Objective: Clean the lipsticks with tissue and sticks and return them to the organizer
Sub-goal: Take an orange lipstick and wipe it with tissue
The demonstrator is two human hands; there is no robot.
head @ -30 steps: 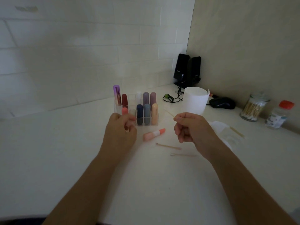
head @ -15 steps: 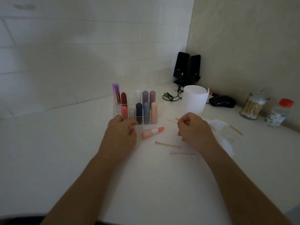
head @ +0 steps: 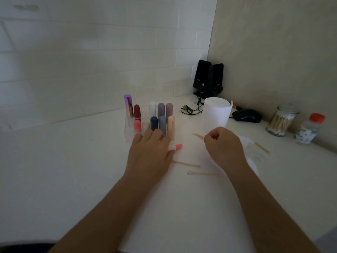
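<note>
Left hand (head: pixel 151 152) lay over the coral lipstick (head: pixel 177 146) on the table (head: pixel 73 170), centre frame, tip poking out right; grip unclear. Right hand (head: pixel 224 145), curled, pinched a wooden stick (head: pixel 199 136). Clear organizer (head: pixel 128 131) of upright lipsticks stood just behind the left hand.

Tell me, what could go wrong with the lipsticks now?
The left hand reaches right beside the organizer, so a bump might tip the standing lipsticks. The pink lipstick lies on its side under that hand and could roll away. The thin stick pinched in the right hand might snap.
</note>
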